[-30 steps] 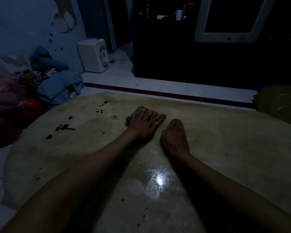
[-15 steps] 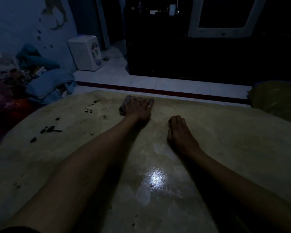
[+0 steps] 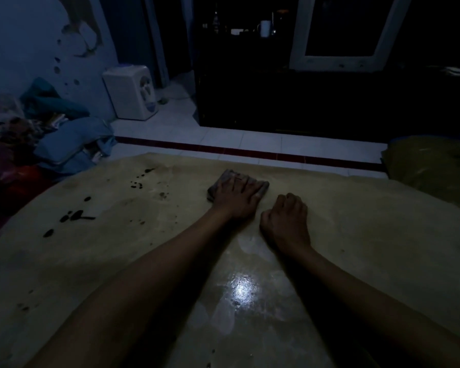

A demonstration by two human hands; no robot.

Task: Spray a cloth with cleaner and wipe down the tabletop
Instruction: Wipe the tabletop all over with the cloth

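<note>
Palm down, the left hand [image 3: 237, 199] lies flat with fingers spread over the cloth [image 3: 225, 179], pressing it to the tabletop [image 3: 369, 235] near the far edge; just beside it the right hand [image 3: 286, 221] is curled into a loose fist holding nothing, knuckles resting on the surface; a wet sheen [image 3: 241, 289] glints between the forearms; dark spots [image 3: 76, 216] are scattered across the left part of the top, well apart from the cloth; beyond the table a tiled floor [image 3: 250, 140] runs to a dark cabinet [image 3: 316, 102]; a small white appliance [image 3: 130, 92] stands by the wall; heaped laundry [image 3: 72, 144] crowds the left; a yellowish bundle [image 3: 433, 166] sits at right.
</note>
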